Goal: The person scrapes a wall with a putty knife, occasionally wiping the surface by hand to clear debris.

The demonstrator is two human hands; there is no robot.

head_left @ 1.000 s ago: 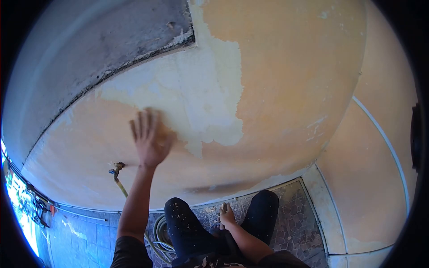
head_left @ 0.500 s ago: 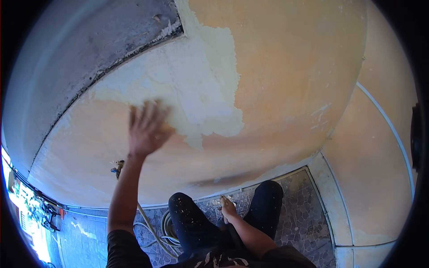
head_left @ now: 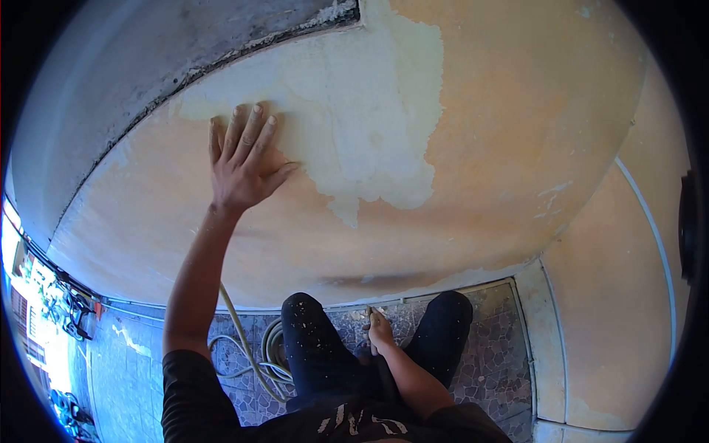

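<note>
My left hand (head_left: pixel 240 166) lies against the orange-painted wall (head_left: pixel 502 148), fingers spread and pointing up. It rests beside the left edge of a large pale patch (head_left: pixel 369 133) where the orange coat is gone and a whitish layer shows. Low between my knees, my right hand (head_left: pixel 380 330) is closed around something narrow and dark; its kind is too small and hidden to make out. Pale flecks dot my dark trousers (head_left: pixel 317 336).
A coiled hose (head_left: pixel 273 351) lies on the patterned tile floor (head_left: pixel 484 354) left of my knees. A dark-edged grey recess (head_left: pixel 185 44) borders the wall at upper left. A pale conduit (head_left: pixel 653 225) runs down the right-hand wall. Bright daylight enters at far left.
My left hand, blurred before, is now sharp and flat on the wall, a little higher. The view has shifted, and the patch sits further right and higher. My right hand stays low between the knees.
</note>
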